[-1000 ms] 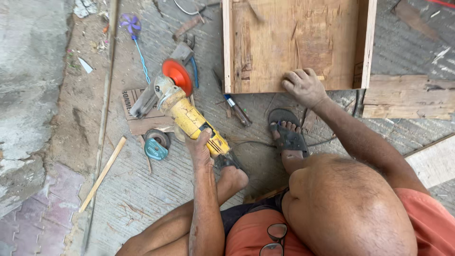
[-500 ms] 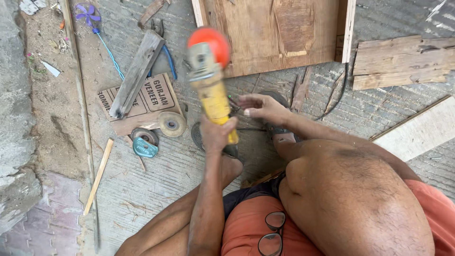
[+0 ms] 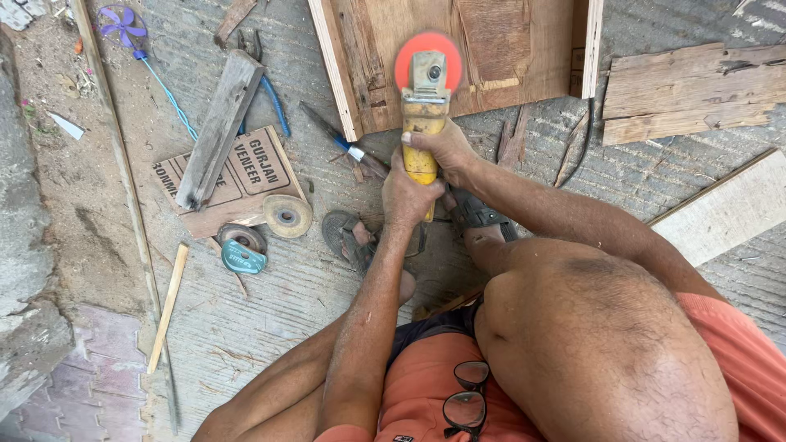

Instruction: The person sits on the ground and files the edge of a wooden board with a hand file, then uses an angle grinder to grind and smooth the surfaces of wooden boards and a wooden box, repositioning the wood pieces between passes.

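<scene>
At 12 o'clock over the ribbed concrete floor (image 3: 246, 327): yellow angle grinder with orange sanding disc (image 3: 427, 90) sits at the wooden panel's (image 3: 508, 49) near edge. Left hand (image 3: 407, 196) and right hand (image 3: 442, 147) both clamped on its body. Contact probably made, hard to confirm. Risk: disc snagging the edge and kicking toward the sandalled feet (image 3: 483, 217) at 6 o'clock.

Grey ribbed concrete floor (image 3: 246, 327) lies in flat daylight, littered with wood scraps. A dirt strip (image 3: 74, 205) runs along the left edge, with pinkish paving (image 3: 90, 385) in the corner. Weathered planks (image 3: 696, 90) lie at the right.
</scene>
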Demonstrator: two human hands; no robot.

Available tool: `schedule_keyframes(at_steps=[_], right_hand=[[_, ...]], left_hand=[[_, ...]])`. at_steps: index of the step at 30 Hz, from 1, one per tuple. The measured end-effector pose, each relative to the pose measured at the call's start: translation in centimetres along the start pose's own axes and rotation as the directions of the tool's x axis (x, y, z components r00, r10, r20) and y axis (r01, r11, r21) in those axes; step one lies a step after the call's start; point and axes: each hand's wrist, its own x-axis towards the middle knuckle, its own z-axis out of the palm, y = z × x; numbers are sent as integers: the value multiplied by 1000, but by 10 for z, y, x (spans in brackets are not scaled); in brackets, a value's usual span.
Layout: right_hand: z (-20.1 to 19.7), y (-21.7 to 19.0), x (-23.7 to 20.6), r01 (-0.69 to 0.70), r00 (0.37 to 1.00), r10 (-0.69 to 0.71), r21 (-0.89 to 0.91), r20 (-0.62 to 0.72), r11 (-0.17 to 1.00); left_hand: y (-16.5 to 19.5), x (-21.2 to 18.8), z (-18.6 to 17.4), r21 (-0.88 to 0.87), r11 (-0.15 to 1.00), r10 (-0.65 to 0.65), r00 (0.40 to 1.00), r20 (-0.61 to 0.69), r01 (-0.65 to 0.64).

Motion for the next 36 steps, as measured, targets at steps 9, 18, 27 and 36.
schedule_keyframes(at_steps=[9,18,27,36], right_hand=[[2,-13,8,-7,1000,7,-42,-13,999],[-20,-15,-1,50,998,-50,0,-26,999],[-4,-39,18,40,998,-45,-107,-39,993],[-16,-86,33,87,994,-92,-90,-56,992]], left_hand=[[19,5,7,1,999,-34,998,-49,34],[32,8,17,91,996,-16,1000,2,16],[45,24,4,30,998,-63,998,-13,63],[92,53,1,74,997,-25,999,40,22]])
